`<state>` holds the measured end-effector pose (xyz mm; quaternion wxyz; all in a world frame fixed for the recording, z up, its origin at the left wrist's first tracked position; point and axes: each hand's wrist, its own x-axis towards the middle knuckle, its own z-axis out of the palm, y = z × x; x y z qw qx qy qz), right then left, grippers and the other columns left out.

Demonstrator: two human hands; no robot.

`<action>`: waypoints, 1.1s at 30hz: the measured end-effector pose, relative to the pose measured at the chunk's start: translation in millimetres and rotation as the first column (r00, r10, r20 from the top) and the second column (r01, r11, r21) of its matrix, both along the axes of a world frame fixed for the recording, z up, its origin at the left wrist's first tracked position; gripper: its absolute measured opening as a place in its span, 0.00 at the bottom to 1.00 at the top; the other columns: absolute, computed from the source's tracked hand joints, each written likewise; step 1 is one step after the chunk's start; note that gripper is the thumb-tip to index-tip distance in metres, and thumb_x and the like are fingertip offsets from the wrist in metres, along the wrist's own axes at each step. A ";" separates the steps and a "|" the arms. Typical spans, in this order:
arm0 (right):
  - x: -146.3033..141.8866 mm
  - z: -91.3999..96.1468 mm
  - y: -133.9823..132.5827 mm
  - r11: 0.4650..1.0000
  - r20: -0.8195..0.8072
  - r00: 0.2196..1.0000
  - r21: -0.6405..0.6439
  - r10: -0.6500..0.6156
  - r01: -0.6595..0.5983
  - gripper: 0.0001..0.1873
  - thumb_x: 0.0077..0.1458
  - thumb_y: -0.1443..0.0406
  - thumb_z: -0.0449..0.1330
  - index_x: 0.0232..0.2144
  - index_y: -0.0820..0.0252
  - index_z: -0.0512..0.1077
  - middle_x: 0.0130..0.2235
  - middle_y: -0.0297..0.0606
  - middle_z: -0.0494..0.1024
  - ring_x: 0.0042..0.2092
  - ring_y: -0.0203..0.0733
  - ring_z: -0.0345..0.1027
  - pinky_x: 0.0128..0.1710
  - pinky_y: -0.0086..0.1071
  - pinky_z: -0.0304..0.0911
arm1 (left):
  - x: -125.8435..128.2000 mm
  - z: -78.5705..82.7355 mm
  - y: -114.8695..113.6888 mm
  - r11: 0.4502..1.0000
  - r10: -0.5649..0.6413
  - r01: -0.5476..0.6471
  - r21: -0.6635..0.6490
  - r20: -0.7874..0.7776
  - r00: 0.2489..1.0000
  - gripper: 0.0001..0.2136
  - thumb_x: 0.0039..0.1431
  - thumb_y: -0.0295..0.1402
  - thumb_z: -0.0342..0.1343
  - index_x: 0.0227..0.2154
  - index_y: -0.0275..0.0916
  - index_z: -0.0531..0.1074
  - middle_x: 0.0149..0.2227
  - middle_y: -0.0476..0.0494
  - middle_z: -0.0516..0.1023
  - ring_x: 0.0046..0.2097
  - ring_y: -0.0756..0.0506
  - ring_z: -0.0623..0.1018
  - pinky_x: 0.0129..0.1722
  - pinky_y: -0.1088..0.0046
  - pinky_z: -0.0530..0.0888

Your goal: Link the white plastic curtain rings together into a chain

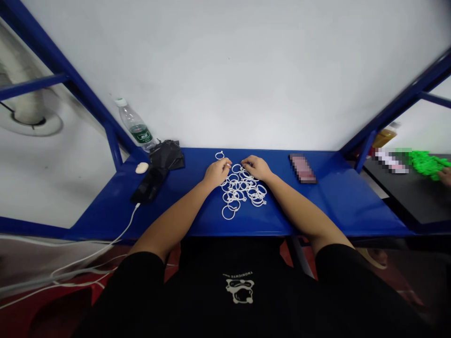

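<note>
A loose pile of thin white plastic rings point(243, 186), each with a small knob, lies on the blue desk point(197, 213) between my forearms. At the pile's upper left, my left hand point(216, 172) has its fingers curled and the thumb and fingertips pinched together. Opposite it, my right hand point(258, 168) bends over the pile's upper right edge, fingertips drawn together close to the rings. Anything held in either pinch is too small to make out. One single white ring point(219, 155) rests apart, just beyond my left hand.
On the left are a clear bottle point(137, 126) with a green label, a crumpled black bag point(167, 155), a black device point(150, 185) with a white cable, and a beige object point(142, 167). A phone point(303, 169) lies right. Another person's hand point(446, 175) touches green items point(428, 164).
</note>
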<state>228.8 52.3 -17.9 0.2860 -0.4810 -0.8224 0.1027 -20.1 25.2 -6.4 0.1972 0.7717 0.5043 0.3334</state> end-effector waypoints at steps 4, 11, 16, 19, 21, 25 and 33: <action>-0.6 0.9 -0.7 1.000 0.003 1.000 -0.006 -0.002 0.002 0.14 0.65 0.64 0.59 0.45 0.55 0.84 0.47 0.41 0.85 0.46 0.46 0.78 0.50 0.37 0.71 | 1.1 -0.1 -2.1 0.999 -0.022 0.020 0.044 0.036 0.999 0.12 0.69 0.27 0.55 0.49 0.44 0.80 0.49 0.45 0.86 0.46 0.44 0.84 0.51 0.70 0.77; -0.8 1.3 -0.9 1.000 0.006 1.000 -0.015 -0.007 0.007 0.14 0.65 0.65 0.60 0.46 0.56 0.84 0.48 0.41 0.85 0.47 0.47 0.78 0.51 0.37 0.70 | 0.6 -1.8 -1.0 0.999 -0.027 0.026 0.047 0.014 1.000 0.12 0.67 0.27 0.54 0.46 0.42 0.82 0.46 0.44 0.86 0.46 0.43 0.84 0.51 0.68 0.78; -0.7 1.8 -1.1 1.000 0.018 1.000 -0.018 -0.014 0.014 0.14 0.65 0.64 0.59 0.46 0.55 0.84 0.48 0.41 0.85 0.46 0.47 0.78 0.51 0.37 0.71 | 1.9 1.1 -2.4 0.999 -0.020 0.020 0.034 -0.002 1.000 0.14 0.68 0.27 0.53 0.50 0.41 0.81 0.48 0.43 0.86 0.49 0.43 0.84 0.55 0.66 0.77; -0.5 1.9 -1.4 1.000 0.011 1.000 -0.018 -0.011 0.011 0.14 0.65 0.64 0.59 0.46 0.55 0.84 0.48 0.41 0.85 0.47 0.47 0.78 0.51 0.37 0.71 | 2.1 3.0 -4.1 1.000 -0.021 0.022 0.021 -0.015 1.000 0.15 0.70 0.28 0.52 0.51 0.41 0.81 0.50 0.43 0.85 0.51 0.43 0.83 0.57 0.66 0.77; -0.5 2.1 -1.7 1.000 0.006 1.000 -0.016 -0.010 0.010 0.14 0.65 0.64 0.59 0.46 0.54 0.84 0.48 0.40 0.85 0.48 0.47 0.78 0.52 0.37 0.71 | 1.9 3.0 -4.5 0.999 -0.030 0.031 0.023 -0.025 0.999 0.15 0.70 0.29 0.51 0.51 0.42 0.82 0.50 0.43 0.85 0.52 0.43 0.83 0.58 0.67 0.76; -0.7 2.4 -2.1 1.000 0.004 1.000 -0.016 -0.012 0.012 0.14 0.64 0.64 0.59 0.46 0.55 0.84 0.48 0.41 0.85 0.47 0.47 0.78 0.52 0.37 0.71 | 1.2 0.2 -3.1 0.998 -0.054 0.054 0.034 -0.024 0.998 0.15 0.70 0.30 0.52 0.51 0.42 0.82 0.50 0.43 0.85 0.50 0.43 0.83 0.56 0.67 0.77; -0.2 0.6 -0.5 1.000 0.003 1.000 -0.011 -0.008 0.008 0.14 0.64 0.65 0.59 0.46 0.56 0.84 0.47 0.42 0.85 0.47 0.47 0.78 0.51 0.38 0.71 | -0.3 -5.3 -0.5 0.993 -0.101 0.102 0.059 -0.021 0.995 0.15 0.71 0.32 0.51 0.51 0.42 0.82 0.48 0.43 0.85 0.49 0.44 0.83 0.54 0.67 0.77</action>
